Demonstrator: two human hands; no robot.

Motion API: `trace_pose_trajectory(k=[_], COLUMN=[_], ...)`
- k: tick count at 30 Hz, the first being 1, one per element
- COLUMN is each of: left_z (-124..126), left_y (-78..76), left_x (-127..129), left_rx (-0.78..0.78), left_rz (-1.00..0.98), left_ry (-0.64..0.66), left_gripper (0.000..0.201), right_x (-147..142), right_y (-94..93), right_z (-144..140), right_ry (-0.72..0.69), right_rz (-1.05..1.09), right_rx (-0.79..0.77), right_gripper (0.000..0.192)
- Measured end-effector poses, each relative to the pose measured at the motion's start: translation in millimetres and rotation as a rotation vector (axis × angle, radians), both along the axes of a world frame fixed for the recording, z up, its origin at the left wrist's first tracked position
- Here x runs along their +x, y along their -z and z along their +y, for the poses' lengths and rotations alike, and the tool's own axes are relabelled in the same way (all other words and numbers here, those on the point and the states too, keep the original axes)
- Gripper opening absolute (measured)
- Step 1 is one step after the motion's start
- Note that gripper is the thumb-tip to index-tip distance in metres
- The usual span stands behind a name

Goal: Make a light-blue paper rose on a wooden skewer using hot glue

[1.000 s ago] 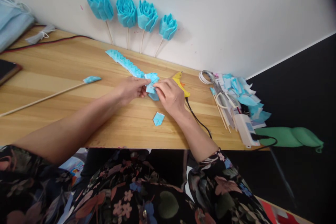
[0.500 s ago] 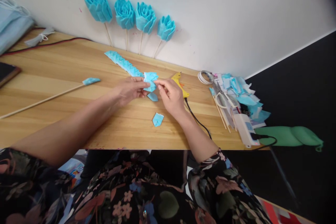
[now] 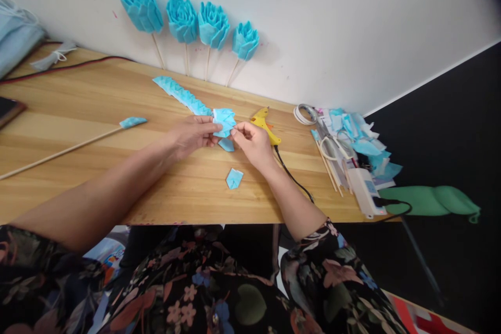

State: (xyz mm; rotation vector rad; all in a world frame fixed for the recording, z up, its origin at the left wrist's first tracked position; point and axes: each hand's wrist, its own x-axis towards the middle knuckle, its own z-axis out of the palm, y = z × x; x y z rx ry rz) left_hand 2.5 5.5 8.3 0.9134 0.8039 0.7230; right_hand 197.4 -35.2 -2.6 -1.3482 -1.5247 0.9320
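My left hand [image 3: 194, 134] pinches the near end of a strip of overlapping folded blue petals [image 3: 183, 95] that runs back toward the wall. At the strip's end, the petals [image 3: 224, 121] sit between both hands. My right hand [image 3: 252, 140] has thumb and forefinger closed on the right edge of those petals. Beneath the hands lies a loose blue petal [image 3: 227, 144], partly covered. Nearer the table's front edge is another folded petal [image 3: 234, 178]. A yellow glue gun [image 3: 264, 124] rests just behind my right hand.
Several blue fabric flowers [image 3: 182, 18] on sticks lean against the wall. At left lies a stick with a blue tip [image 3: 133, 122]. To the right are a tape roll [image 3: 305, 114], scissors [image 3: 332, 148], a power strip [image 3: 367, 193] and blue scraps [image 3: 362, 135].
My right thumb and forefinger have slid slightly down along the petals' right edge. My left hand keeps its grip. The whole view has shifted a little.
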Motion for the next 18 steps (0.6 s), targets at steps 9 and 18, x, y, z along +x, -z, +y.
trace_pose_trajectory(k=[9,18], left_z=[0.5,0.2], left_y=[4.1,4.9], left_x=[-0.2,1.9], left_rx=[0.052,0.068], left_rz=[0.038,0.035], left_ry=[0.022,0.037], left_gripper=[0.018,0.032], right_x=[1.0,1.3], right_y=[-6.2,-2.8], right_z=[0.9,2.5], right_ry=[-0.031,-0.028], right_rz=[0.251,0.179], right_rx=[-0.223,-0.155], right_gripper=[0.045,0.052])
